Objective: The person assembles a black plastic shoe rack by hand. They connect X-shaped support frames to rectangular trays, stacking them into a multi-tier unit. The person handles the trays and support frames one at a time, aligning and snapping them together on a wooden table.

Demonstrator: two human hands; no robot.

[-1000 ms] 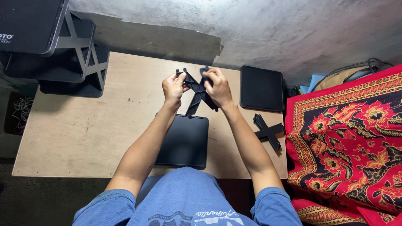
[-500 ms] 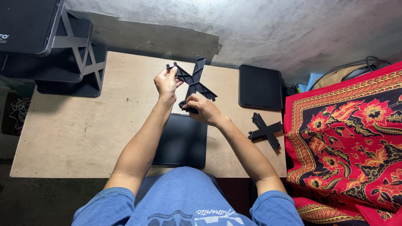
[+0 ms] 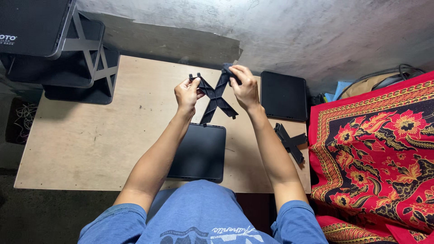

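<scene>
A small white printed label (image 3: 7,39) sits on the black shelf panel (image 3: 31,22). That's beyond the tabletop's (image 3: 90,135) far-left corner.

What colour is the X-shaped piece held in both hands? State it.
Black, seen in the head view: X-shaped piece.

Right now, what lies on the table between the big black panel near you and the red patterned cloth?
In the head view, a black X-shaped piece lies between the black panel and the red cloth.

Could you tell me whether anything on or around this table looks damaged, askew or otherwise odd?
Nothing stands out. Both hands, left hand and right hand, hold a black X-shaped brace above the table; a second brace lies flat by the right edge.
</scene>
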